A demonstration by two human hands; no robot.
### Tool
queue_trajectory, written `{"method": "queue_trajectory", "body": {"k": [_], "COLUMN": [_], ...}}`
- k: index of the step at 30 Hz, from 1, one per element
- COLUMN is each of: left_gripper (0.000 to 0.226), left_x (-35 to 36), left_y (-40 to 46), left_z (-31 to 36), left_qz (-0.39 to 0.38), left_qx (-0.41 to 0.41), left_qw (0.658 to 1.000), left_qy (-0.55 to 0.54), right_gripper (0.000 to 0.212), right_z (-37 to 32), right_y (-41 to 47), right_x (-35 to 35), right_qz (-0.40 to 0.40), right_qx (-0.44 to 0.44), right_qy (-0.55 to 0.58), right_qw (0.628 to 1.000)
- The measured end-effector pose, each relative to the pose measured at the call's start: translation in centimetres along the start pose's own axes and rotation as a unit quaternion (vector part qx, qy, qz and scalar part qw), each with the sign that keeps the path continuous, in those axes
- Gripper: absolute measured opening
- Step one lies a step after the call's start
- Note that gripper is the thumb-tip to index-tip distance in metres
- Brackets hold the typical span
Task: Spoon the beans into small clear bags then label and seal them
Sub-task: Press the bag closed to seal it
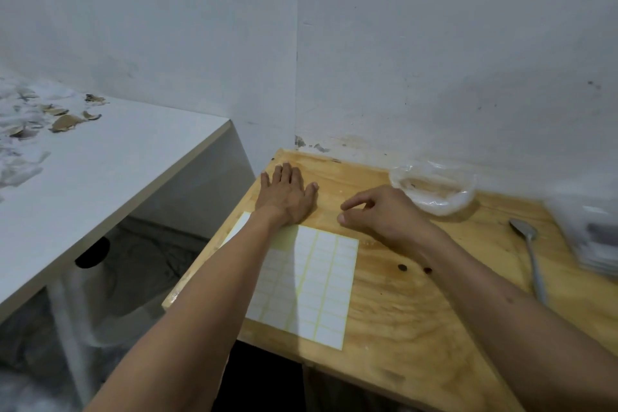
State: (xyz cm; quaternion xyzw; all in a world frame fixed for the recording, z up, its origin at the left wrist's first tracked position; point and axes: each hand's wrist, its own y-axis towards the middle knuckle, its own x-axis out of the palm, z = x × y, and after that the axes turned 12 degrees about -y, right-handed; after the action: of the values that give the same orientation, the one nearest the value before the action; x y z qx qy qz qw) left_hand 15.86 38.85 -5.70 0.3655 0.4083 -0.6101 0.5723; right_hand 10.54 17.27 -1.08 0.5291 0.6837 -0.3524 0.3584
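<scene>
Looks like a plain back room used for packing small things by hand. Bare wooden table pushed into a corner of marked white walls. Left of the table, a white bench with scraps.

Open wooden tabletop between label sheet and spoon; perhaps bags behind.

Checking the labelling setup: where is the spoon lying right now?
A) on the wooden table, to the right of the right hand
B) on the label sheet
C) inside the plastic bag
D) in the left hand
A: the spoon lies bare on the wooden table, right of the right hand, apart from the label sheet.
</scene>
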Motion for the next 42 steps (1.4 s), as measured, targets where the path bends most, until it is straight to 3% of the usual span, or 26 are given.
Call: {"method": "queue_trajectory", "body": {"k": [6, 9, 11, 13, 15, 17, 19, 21, 23, 27, 30, 33, 36, 37, 39, 42], "left_gripper": [0.074, 0.074, 0.074, 0.074, 0.074, 0.074, 0.074, 0.074, 0.073, 0.066, 0.059, 0.063, 0.064, 0.061, 0.056, 0.055], "left_x": [0.3, 0.5, 0.6, 0.7, 0.8, 0.9, 0.9, 0.8, 0.9, 0.8, 0.1, 0.2, 1.8, 2.4, 3.2, 3.2], "left_y": [0.2, 0.5, 0.6, 0.6, 0.7, 0.7, 0.7, 0.7, 0.8, 0.3, 0.0, 0.1, -0.3, -0.4, -0.7, -0.9], "left_z": [-0.4, -0.7, -0.7, -0.9, -0.9, -0.9, -0.9, -0.9, -0.9, 0.0, 1.7, 4.5, 6.8, 7.1, 7.1, 7.0], "left_qz": [0.011, 0.017, 0.023, 0.027, 0.03, 0.031, 0.033, 0.036, 0.041, 0.07, 0.094, 0.054, -0.003, -0.012, -0.013, -0.007], "left_qx": [0.009, 0.019, 0.023, 0.022, 0.023, 0.024, 0.025, 0.027, 0.03, 0.025, 0.077, 0.123, 0.139, 0.148, 0.164, 0.162], "left_qw": [1.0, 1.0, 0.999, 0.999, 0.999, 0.999, 0.999, 0.999, 0.999, 0.997, 0.988, 0.99, 0.99, 0.988, 0.986, 0.986], "left_qy": [-0.007, -0.006, -0.003, -0.001, 0.001, -0.004, -0.005, -0.005, -0.001, 0.036, 0.091, 0.031, -0.036, -0.037, -0.028, -0.025], "right_gripper": [0.016, 0.027, 0.02, 0.013, 0.022, 0.035, 0.039, 0.033, 0.026, 0.036, 0.028, 0.016, 0.017, 0.021, 0.019, 0.011], "right_z": [-0.7, -1.6, -1.7, -0.8, 0.5, 1.9, 4.1, 6.1, 7.1, 7.6, 7.5, 7.3, 7.6, 7.6, 7.4, 6.7], "right_y": [-0.4, -0.6, -0.7, -0.8, -1.5, -2.9, -3.7, -4.0, -4.2, -3.7, -2.7, -2.1, -1.8, -1.8, -2.0, -2.3], "right_x": [2.2, 1.1, -0.9, -2.8, -4.0, -4.3, -3.9, -3.4, -3.4, -3.0, -2.3, -2.1, -1.9, -2.0, -2.6, -3.8], "right_qz": [0.09, 0.055, 0.015, 0.022, 0.057, 0.097, 0.136, 0.166, 0.187, 0.197, 0.201, 0.209, 0.201, 0.193, 0.175, 0.064], "right_qx": [-0.012, 0.07, 0.15, 0.172, 0.169, 0.155, 0.135, 0.137, 0.148, 0.131, 0.131, 0.142, 0.154, 0.157, 0.178, 0.237], "right_qy": [-0.039, 0.167, 0.347, 0.413, 0.313, 0.124, -0.032, -0.114, -0.119, -0.111, -0.116, -0.111, -0.102, -0.067, 0.125, 0.461], "right_qw": [0.995, 0.982, 0.926, 0.894, 0.933, 0.975, 0.981, 0.97, 0.964, 0.965, 0.964, 0.961, 0.962, 0.966, 0.96, 0.853]}}
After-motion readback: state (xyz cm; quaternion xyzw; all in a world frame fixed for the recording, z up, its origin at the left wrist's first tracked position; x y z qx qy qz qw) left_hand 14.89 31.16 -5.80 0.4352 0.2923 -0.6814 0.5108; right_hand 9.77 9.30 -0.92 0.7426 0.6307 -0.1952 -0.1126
